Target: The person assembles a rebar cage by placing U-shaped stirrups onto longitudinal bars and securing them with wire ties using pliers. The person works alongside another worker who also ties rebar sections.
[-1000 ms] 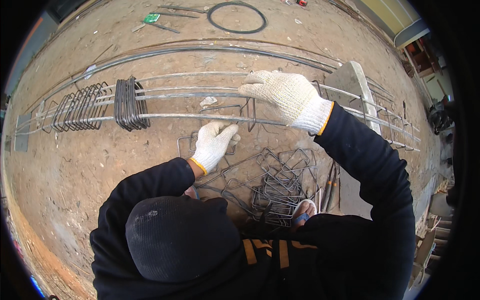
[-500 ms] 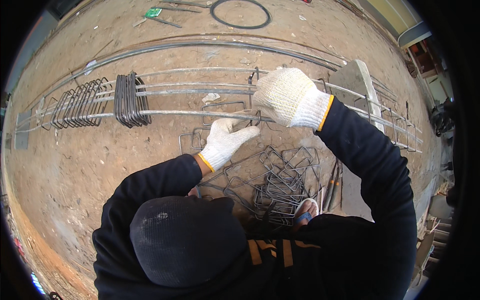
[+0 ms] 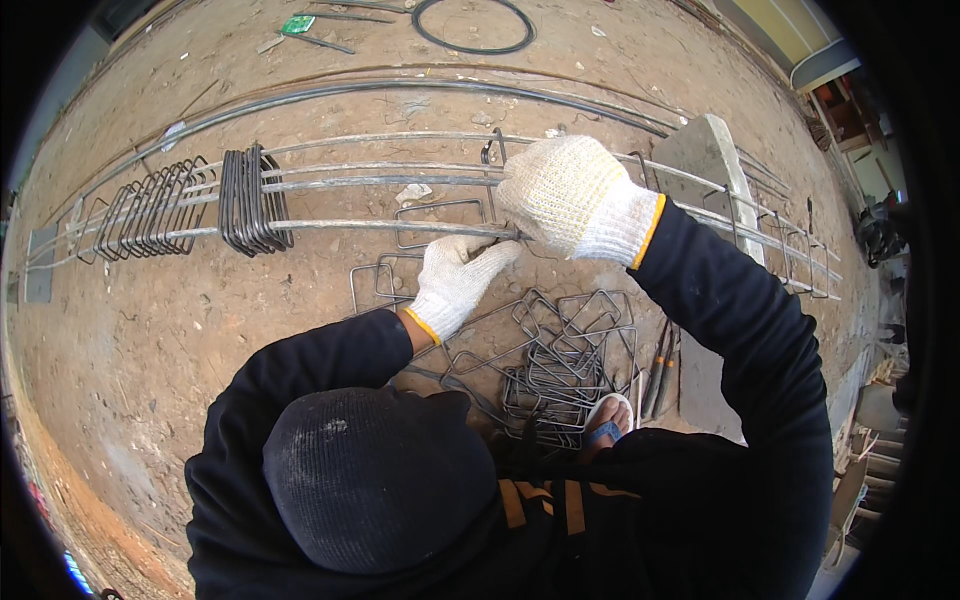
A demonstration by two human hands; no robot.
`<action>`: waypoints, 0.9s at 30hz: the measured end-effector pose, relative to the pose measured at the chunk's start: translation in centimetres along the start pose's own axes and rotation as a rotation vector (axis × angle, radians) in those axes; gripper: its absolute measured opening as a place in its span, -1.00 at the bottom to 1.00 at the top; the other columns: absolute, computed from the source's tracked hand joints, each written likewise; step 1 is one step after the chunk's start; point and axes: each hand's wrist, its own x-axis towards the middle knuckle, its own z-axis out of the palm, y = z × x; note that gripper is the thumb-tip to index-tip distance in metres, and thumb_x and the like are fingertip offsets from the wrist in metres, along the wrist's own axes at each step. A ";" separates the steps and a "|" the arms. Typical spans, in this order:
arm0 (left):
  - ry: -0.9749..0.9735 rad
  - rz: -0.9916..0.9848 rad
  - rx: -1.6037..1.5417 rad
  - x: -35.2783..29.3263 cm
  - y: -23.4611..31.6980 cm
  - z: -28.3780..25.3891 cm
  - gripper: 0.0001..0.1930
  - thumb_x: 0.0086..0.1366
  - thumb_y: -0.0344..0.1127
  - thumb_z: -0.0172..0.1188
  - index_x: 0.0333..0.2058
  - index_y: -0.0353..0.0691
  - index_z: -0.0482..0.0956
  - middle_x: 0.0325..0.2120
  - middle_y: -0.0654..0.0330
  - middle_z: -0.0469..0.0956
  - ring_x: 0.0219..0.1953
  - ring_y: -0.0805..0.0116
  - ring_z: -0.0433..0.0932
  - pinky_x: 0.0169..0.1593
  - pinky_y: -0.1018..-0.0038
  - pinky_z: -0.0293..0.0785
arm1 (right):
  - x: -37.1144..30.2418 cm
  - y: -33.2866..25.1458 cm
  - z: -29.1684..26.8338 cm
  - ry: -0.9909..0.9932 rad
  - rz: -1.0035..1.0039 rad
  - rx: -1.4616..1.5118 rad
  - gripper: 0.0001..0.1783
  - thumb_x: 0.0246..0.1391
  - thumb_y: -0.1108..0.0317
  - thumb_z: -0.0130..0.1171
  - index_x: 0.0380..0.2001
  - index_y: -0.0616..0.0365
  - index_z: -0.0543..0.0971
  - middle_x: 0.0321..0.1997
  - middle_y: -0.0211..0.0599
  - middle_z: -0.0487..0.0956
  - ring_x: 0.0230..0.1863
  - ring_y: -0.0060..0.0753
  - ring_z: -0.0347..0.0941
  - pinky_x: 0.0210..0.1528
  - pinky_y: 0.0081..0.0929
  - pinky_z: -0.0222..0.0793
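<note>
Dark bent-steel stirrup (image 3: pixel 499 141) crosses long grey steel bars (image 3: pixel 390 181). Left white-gloved hand (image 3: pixel 453 280) has shifted right, joining curled right white-gloved hand (image 3: pixel 570 195); both apparently serve this crossing. Whether fingers clamp cannot be determined.

Dirt building yard (image 3: pixel 180 340) with steel bars (image 3: pixel 380 182)

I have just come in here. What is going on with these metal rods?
A person is working at long metal rods. The gloved right hand is over the rods beside a dark bent frame, and the gloved left hand is at the nearest rod; their exact grip is hidden. To the left, a tight bundle of frames sits around the rods. Loose frames lie piled near one foot.
</note>
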 end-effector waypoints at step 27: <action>-0.001 -0.007 0.145 0.7 -0.6 -0.1 -0.63 0.25 -0.04 0.28 -0.37 -0.31 0.70 -0.71 0.11 0.48 -0.63 0.52 0.29 -0.48 0.40 0.33 | -1.0 -0.7 -1.1 0.104 0.032 0.052 -0.79 -0.08 0.29 0.19 -0.34 0.10 0.65 -0.34 -0.12 0.63 -0.29 -0.02 0.61 -0.28 -0.11 0.52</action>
